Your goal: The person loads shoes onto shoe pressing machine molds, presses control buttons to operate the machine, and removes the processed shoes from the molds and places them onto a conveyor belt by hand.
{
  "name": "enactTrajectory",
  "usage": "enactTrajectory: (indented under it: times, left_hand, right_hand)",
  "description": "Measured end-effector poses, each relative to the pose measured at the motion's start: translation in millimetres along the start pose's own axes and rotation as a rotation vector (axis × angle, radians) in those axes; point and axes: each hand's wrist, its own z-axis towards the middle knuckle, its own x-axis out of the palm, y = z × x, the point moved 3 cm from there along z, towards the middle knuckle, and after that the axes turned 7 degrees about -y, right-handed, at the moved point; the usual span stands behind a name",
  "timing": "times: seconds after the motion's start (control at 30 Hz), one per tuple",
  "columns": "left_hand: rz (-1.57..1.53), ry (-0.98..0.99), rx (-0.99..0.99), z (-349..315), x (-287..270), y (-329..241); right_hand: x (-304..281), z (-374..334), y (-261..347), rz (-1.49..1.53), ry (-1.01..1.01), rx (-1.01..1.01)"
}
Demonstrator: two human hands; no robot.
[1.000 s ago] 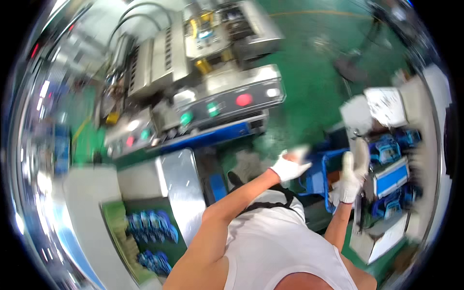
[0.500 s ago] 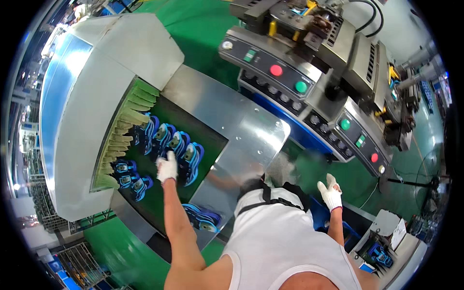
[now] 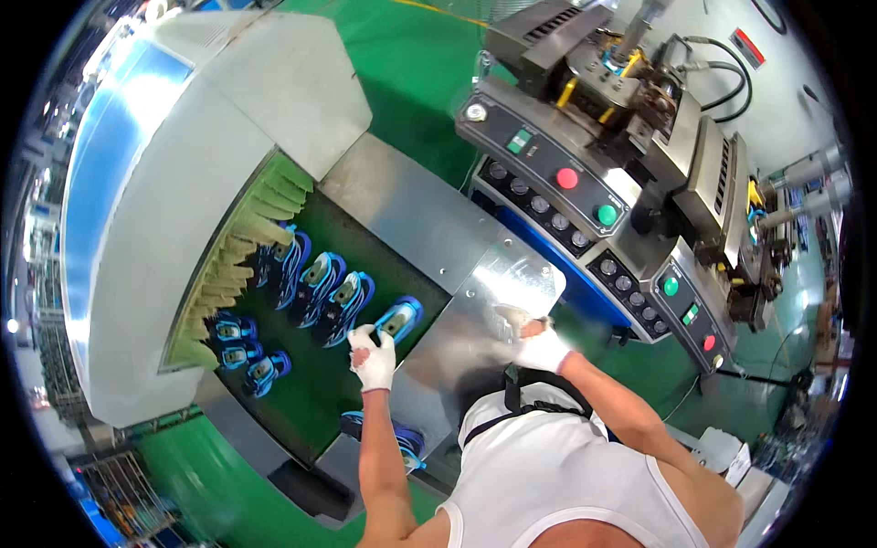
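My left hand (image 3: 373,359), in a white glove with bare fingertips, is closed on the near end of a blue-and-black shoe (image 3: 400,319). This shoe is tilted, at the right edge of a dark green conveyor belt (image 3: 315,388). Left of it stand several similar shoes (image 3: 345,306) in a slanting row. A second group of shoes (image 3: 267,373) sits near the machine's mouth. My right hand (image 3: 544,350), gloved alike, is over the metal ledge (image 3: 438,361) with its thumb apart; its fingers are partly blurred and nothing shows in them. Under my left forearm lies another shoe (image 3: 408,440), partly covered.
A large pale machine housing (image 3: 174,237) with a green strip curtain (image 3: 242,242) stands at the left. At the upper right is a metal press machine (image 3: 630,173) with buttons and gauges. Several items lie at the lower right beside a white box (image 3: 717,447).
My left hand has moved right and down, and the rightmost shoe has shifted away from the row. My right hand has come in from the far right to the metal ledge. The view has shifted slightly.
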Motion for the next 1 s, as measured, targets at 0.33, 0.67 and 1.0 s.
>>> enactTrajectory:
  times: [0.33,0.67,1.0]
  left_hand:
    - [-0.247,0.346,0.846,19,-57,-288]
    - [-0.783,0.121,0.72,70,-38,-440]
    - [-0.479,0.196,0.861,59,35,-456]
  right_hand:
    - [-48,80,15,0.214,-0.133,-0.275]
    - [-180,-61,-86,1.863,-0.41,0.362]
    - [-213,-113,-161,2.163,-0.576,0.081]
